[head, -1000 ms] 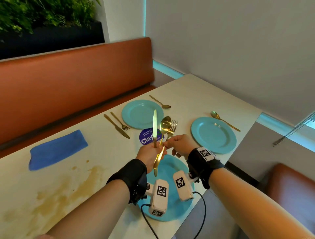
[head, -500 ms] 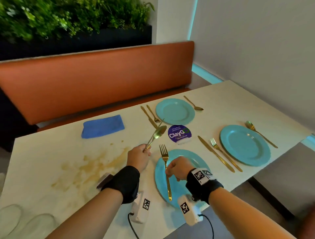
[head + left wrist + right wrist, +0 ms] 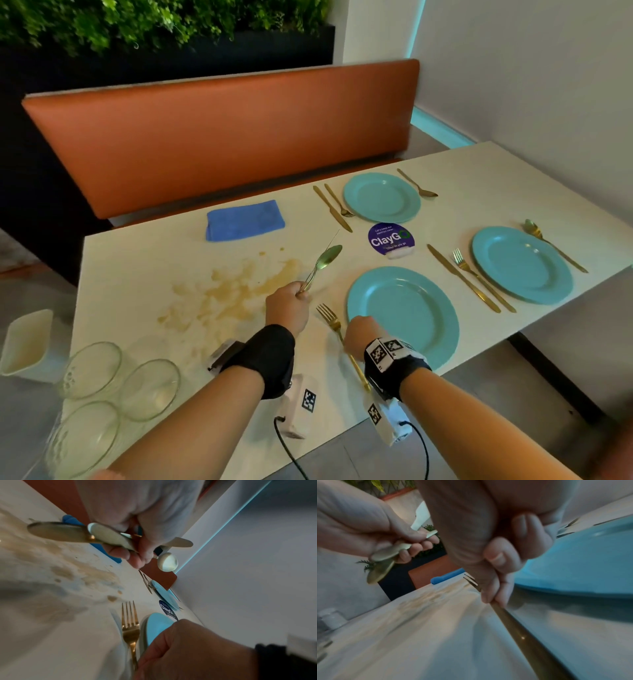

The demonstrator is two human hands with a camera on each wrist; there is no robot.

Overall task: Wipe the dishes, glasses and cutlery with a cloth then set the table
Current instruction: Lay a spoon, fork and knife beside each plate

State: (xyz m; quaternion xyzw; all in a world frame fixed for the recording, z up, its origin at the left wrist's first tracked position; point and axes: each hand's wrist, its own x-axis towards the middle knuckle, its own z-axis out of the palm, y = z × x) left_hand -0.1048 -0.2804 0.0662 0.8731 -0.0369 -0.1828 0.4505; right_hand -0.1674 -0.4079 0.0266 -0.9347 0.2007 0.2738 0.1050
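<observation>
My left hand (image 3: pixel 294 298) grips a gold spoon (image 3: pixel 328 257) and a gold knife together by their handles, raised above the table left of the near blue plate (image 3: pixel 402 317). In the left wrist view the spoon bowl (image 3: pixel 168 561) and the knife blade (image 3: pixel 181 543) stick out past my fingers. My right hand (image 3: pixel 359 337) pinches the handle of a gold fork (image 3: pixel 327 313). The fork lies along the table just left of the near plate, tines pointing away from me. The right wrist view shows my fingers (image 3: pixel 494 588) round the fork handle (image 3: pixel 522 628).
Two more blue plates (image 3: pixel 382 197) (image 3: pixel 520 263) have gold cutlery beside them. A folded blue cloth (image 3: pixel 245 221) lies near the orange bench (image 3: pixel 222 137). A brown stain (image 3: pixel 233 294) spreads left of my hands. Three glasses (image 3: pixel 150 387) and a white container (image 3: pixel 25 342) stand at near left. A purple sign (image 3: pixel 390 240) is mid-table.
My right hand took the fork out of the bunch held by the left and brought it down from over the plate onto the table at the plate's left. The left hand keeps the spoon and knife.
</observation>
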